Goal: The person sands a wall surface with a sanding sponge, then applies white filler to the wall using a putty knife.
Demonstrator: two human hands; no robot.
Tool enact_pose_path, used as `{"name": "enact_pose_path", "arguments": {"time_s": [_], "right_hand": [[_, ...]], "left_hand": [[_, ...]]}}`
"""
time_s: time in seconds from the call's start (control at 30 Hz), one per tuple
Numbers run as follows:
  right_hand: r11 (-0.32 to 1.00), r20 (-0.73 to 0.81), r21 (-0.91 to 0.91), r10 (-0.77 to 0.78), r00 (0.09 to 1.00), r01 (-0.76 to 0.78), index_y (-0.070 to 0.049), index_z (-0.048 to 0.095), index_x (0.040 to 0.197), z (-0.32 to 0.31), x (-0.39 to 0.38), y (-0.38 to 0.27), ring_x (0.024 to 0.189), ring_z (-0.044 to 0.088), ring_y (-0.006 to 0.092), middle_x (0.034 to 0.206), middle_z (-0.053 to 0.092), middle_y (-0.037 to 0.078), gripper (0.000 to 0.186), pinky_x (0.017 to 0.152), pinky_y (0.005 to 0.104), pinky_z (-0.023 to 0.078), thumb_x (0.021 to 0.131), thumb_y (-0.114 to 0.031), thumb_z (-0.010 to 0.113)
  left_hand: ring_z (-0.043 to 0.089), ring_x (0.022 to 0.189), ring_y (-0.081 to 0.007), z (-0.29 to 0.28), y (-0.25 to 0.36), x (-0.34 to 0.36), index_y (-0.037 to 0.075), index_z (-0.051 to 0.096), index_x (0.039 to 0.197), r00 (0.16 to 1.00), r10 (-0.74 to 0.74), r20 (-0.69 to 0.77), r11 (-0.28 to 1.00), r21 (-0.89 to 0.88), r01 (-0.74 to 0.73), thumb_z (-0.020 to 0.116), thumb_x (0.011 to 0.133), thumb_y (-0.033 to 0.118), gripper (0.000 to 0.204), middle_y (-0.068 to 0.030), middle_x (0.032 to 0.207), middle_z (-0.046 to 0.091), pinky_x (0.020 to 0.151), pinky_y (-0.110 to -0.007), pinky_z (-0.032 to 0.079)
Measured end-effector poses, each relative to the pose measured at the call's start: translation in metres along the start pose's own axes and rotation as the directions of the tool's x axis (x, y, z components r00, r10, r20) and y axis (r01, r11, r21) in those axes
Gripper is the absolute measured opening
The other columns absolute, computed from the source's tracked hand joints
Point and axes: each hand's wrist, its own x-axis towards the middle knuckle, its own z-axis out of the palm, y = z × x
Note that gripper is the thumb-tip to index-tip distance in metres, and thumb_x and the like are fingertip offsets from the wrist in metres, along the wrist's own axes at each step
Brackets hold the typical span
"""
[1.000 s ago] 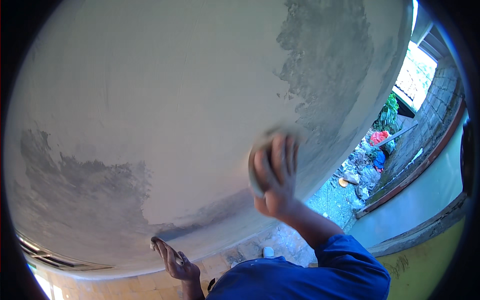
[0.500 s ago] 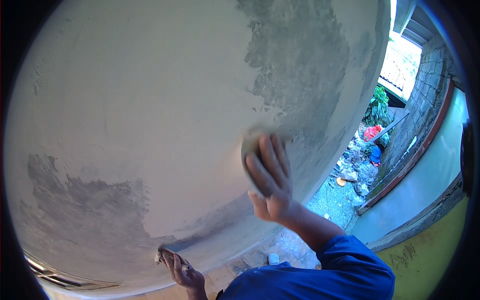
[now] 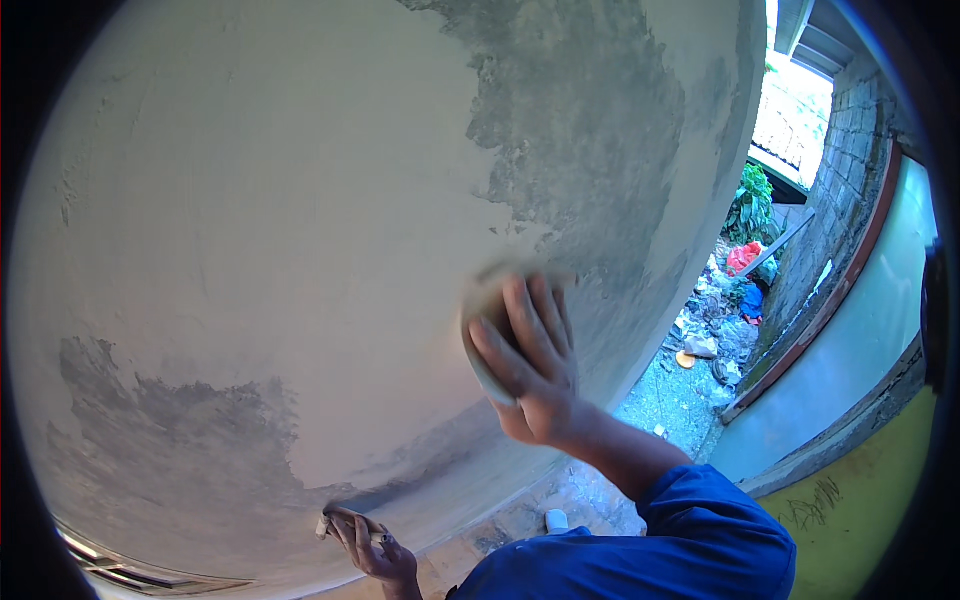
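Before me stands a broad plastered wall [image 3: 330, 230], pale grey with darker, rough-edged patches. My right hand [image 3: 535, 365] is gripping a thin, rounded, greyish pad [image 3: 474, 335] flat against it, near the lower edge of the large dark patch. The fingers lie across the pad's back, and motion blurs its upper edge. Whether the pad is a sanding sheet or a sponge, I cannot tell. Low and to the left, my left hand [image 3: 378, 556] is closed round a slim, flat tool [image 3: 350, 516] with a whitish end, close to the wall. Its kind is partly hidden by my fingers.
On the right, past the wall's edge, litter and plastic bags [image 3: 715, 320] lie on the ground by green plants [image 3: 750, 205]. A block wall [image 3: 850, 150] and a pale panel with a reddish-brown frame [image 3: 850, 320] curve along the right. A slatted opening [image 3: 150, 572] shows at lower left.
My right hand and the pad have shifted slightly left along the wall. My left hand remains low, still holding the slim tool. The view has turned a little.
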Motion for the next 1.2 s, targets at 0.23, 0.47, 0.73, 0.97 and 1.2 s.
{"name": "enact_pose_path", "arguments": {"time_s": [0.23, 0.47, 0.73, 0.97, 1.2], "right_hand": [[0.996, 0.151, -0.079, -0.038, 0.988, 0.051, -0.018, 0.051, 0.130, 0.013, -0.072, 0.005, 0.135, 0.024, 0.0400, 0.143, 0.032, 0.020, 0.059, 0.107, 0.0575, 0.016, 0.073, -0.010, 0.058], [0.999, 0.032, -0.047, 0.021, 0.999, -0.019, -0.017, 0.053, 0.129, -0.006, 0.010, -0.004, 0.134, 0.026, 0.0406, 0.144, 0.031, 0.021, 0.056, 0.107, 0.0562, 0.016, 0.074, -0.010, 0.058], [1.000, 0.146, -0.023, -0.012, 0.989, 0.015, -0.018, 0.051, 0.130, 0.014, -0.067, 0.000, 0.135, 0.026, 0.0397, 0.145, 0.029, 0.020, 0.060, 0.107, 0.0559, 0.017, 0.071, -0.008, 0.060], [0.994, 0.040, 0.099, 0.035, 0.999, -0.039, -0.015, 0.049, 0.132, -0.011, 0.023, -0.012, 0.135, 0.027, 0.0380, 0.143, 0.032, 0.022, 0.064, 0.106, 0.0579, 0.016, 0.070, -0.010, 0.065], [0.996, 0.112, 0.084, 0.007, 0.994, -0.017, -0.017, 0.050, 0.131, 0.018, -0.081, -0.006, 0.136, 0.023, 0.0380, 0.144, 0.033, 0.018, 0.064, 0.106, 0.0581, 0.015, 0.069, -0.009, 0.058]], "left_hand": [[0.030, 0.131, -0.0439, 0.002, 0.002, 0.006, -0.001, 0.050, 0.121, 0.993, 0.111, 0.046, 0.994, -0.024, -0.110, 0.049, 0.093, 0.022, 0.037, -0.0291, 0.138, 0.034, 0.106, -0.055, 0.022], [0.028, 0.129, -0.0495, 0.005, -0.008, -0.004, -0.002, 0.051, 0.119, 1.000, 0.028, 0.006, 1.000, 0.000, -0.028, 0.045, 0.091, 0.028, 0.042, -0.0294, 0.138, 0.035, 0.105, -0.063, 0.018], [0.026, 0.130, -0.0498, 0.013, -0.010, -0.007, 0.000, 0.052, 0.119, 1.000, 0.020, -0.017, 1.000, -0.007, -0.020, 0.047, 0.090, 0.029, 0.042, -0.0287, 0.138, 0.034, 0.105, -0.063, 0.018], [0.024, 0.134, -0.0437, 0.009, -0.008, -0.001, -0.004, 0.048, 0.123, 0.997, 0.079, -0.027, 0.991, 0.111, -0.075, 0.049, 0.092, 0.022, 0.040, -0.0281, 0.141, 0.031, 0.107, -0.056, 0.018], [0.025, 0.133, -0.0440, 0.017, -0.005, -0.002, -0.003, 0.048, 0.123, 0.999, 0.037, -0.023, 0.994, 0.101, -0.034, 0.049, 0.093, 0.025, 0.041, -0.0265, 0.142, 0.030, 0.107, -0.054, 0.020]]}}
